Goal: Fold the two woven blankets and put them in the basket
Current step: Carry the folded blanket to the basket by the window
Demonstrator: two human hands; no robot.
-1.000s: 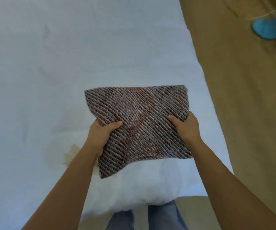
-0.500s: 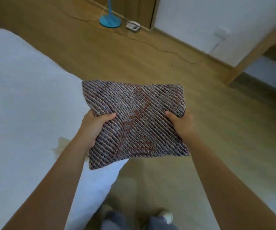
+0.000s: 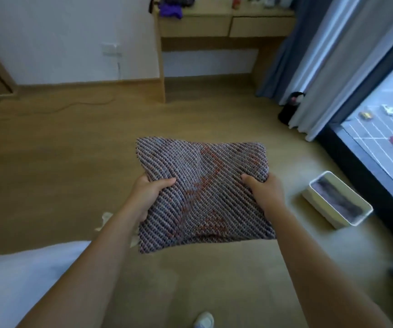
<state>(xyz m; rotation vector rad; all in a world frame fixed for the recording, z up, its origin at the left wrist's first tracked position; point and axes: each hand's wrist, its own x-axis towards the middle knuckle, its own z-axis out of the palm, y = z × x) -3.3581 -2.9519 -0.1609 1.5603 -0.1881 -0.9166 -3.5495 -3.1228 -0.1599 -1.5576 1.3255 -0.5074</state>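
Observation:
A folded woven blanket, grey with red-brown pattern, hangs in the air above the wooden floor in front of me. My left hand grips its left edge with the thumb on top. My right hand grips its right edge the same way. A white rectangular basket stands on the floor to the right, near the window. Another folded woven blanket of dark grey lies inside it.
The white bed corner fills the lower left. A wooden desk stands against the far wall. Curtains hang beside the glass window on the right. A dark object sits at the curtain foot. My shoe shows below.
I have turned right, away from the bed, carrying the folded blanket in both hands. The bed has slid to the lower left, and the desk, window and basket have come into view.

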